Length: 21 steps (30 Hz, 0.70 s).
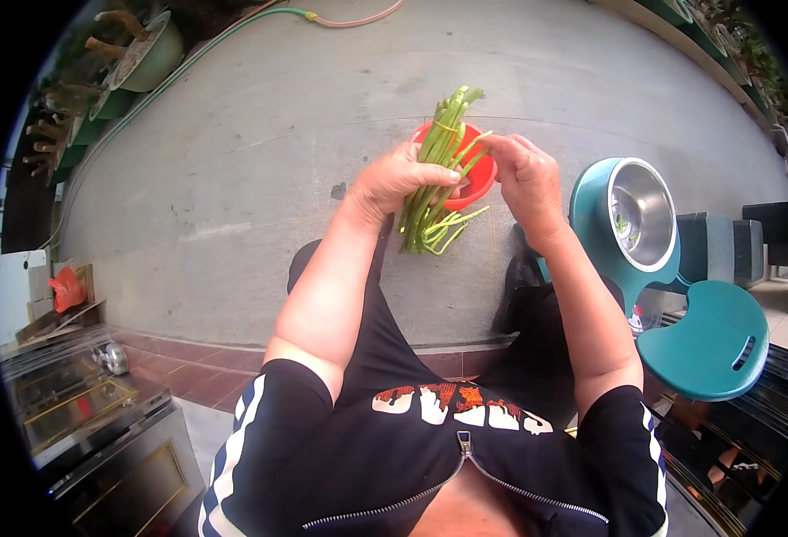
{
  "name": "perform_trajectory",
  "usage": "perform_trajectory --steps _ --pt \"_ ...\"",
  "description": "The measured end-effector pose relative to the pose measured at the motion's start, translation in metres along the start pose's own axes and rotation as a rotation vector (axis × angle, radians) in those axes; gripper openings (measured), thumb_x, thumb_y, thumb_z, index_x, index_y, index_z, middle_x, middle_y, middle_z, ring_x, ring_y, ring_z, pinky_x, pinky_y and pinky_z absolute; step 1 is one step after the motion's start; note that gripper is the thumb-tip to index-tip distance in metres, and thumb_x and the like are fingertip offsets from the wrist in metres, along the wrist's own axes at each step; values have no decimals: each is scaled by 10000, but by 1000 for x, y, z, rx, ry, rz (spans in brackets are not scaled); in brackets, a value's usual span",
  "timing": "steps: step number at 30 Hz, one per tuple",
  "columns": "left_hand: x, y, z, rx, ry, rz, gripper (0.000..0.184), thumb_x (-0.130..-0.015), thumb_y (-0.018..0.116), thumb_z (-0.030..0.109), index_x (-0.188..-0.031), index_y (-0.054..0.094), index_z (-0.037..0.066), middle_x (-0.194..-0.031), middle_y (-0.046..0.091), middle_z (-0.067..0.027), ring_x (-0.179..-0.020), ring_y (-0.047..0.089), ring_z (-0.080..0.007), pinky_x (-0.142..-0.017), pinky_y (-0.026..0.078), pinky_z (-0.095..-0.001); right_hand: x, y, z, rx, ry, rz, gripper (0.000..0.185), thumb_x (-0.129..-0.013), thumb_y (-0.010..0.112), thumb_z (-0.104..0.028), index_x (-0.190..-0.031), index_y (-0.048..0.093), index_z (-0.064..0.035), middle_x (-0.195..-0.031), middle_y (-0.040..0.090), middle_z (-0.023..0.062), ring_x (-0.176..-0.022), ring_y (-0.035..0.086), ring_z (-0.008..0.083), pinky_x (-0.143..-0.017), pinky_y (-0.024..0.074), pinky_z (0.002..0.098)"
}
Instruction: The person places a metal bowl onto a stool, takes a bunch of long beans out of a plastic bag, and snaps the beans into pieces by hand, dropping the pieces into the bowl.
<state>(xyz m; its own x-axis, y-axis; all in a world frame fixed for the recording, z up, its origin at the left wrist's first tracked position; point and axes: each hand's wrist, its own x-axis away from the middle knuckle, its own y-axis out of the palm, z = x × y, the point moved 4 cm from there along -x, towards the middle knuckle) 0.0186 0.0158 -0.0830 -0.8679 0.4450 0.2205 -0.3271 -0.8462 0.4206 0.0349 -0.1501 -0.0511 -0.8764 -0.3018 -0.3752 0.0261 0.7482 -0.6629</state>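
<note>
Left hand (405, 182) around the long green beans (434, 174).

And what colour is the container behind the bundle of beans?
Bright red; the container shows best in the head view, partly hidden by the beans.

The one view looks from the person's head, above the red bowl (481, 184) and on the wearer's side of it, facing forward and steeply down, with the zipped black top (358, 465) close below the lens and the bowl farther off, just above the wide, round-edged view's centre.
</note>
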Motion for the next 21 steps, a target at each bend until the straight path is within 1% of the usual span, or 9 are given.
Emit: perform_trajectory --steps 3,4,7,9,11,14,17,18,21 --pt "0 -6 -7 10 -17 42 189 -765 683 125 -921 622 36 -740 642 -48 -625 580 -104 -566 443 -229 1 5 13 -254 19 5 140 -857 564 -19 -964 648 -53 -768 631 71 -621 575 104 -591 482 243" --pt "-1 -8 -10 14 -28 55 193 -765 682 123 -926 622 35 -743 644 -49 -643 591 -105 -573 446 -229 2 4 15 -297 66 -15 107 -876 562 -34 -944 644 -35 -761 629 29 -623 553 75 -580 474 229" --pt "-2 -13 -12 -24 -48 11 194 -774 661 105 -945 613 27 -775 647 -54 -689 608 -123 -620 469 -237 4 13 30 -729 380 -204 96 -895 561 -67 -941 635 -26 -770 622 3 -621 533 60 -586 464 215" --pt "-2 -10 -12 -40 -65 -19 205 -774 658 102 -956 607 23 -777 645 -60 -688 610 -134 -637 475 -238 8 18 38 -895 434 -319 137 -924 540 -143 -966 598 -25 -763 602 -3 -633 526 48 -622 448 198" --pt "-3 -7 -13 -46 -49 -19 229 -767 669 110 -962 598 16 -787 643 -75 -698 614 -143 -634 477 -246 14 22 29 -1287 582 -344 110 -931 516 -124 -960 575 -36 -775 585 0 -630 528 51 -631 448 189" --pt "-2 -8 -12 -78 -35 -19 239 -771 673 106 -975 592 11 -806 643 -84 -710 618 -152 -639 480 -257 22 31 30 -1580 743 -417 76 -927 503 -87 -954 554 -37 -797 584 16 -629 532 60 -609 453 179" --pt "-1 -6 -11 -50 -7 -12 246 -776 672 102 -990 590 13 -810 644 -81 -708 618 -154 -644 481 -260 26 37 26 -1798 866 -421 66 -926 493 -66 -955 540 -30 -792 582 25 -622 529 63 -577 456 173" --pt "-1 -7 -11 -62 -17 -16 255 -777 674 107 -998 588 14 -821 642 -80 -717 616 -154 -647 479 -261 25 36 21 -1766 922 -369 130 -940 479 -107 -868 556 -31 -746 571 19 -592 520 59 -543 459 184" --pt "-1 -6 -13 -63 -11 28 261 -779 673 107 -1007 588 13 -838 641 -80 -727 615 -154 -652 478 -259 24 35 22 -1699 834 -354 117 -935 476 -96 -873 550 -29 -773 570 22 -594 521 61 -537 454 186"
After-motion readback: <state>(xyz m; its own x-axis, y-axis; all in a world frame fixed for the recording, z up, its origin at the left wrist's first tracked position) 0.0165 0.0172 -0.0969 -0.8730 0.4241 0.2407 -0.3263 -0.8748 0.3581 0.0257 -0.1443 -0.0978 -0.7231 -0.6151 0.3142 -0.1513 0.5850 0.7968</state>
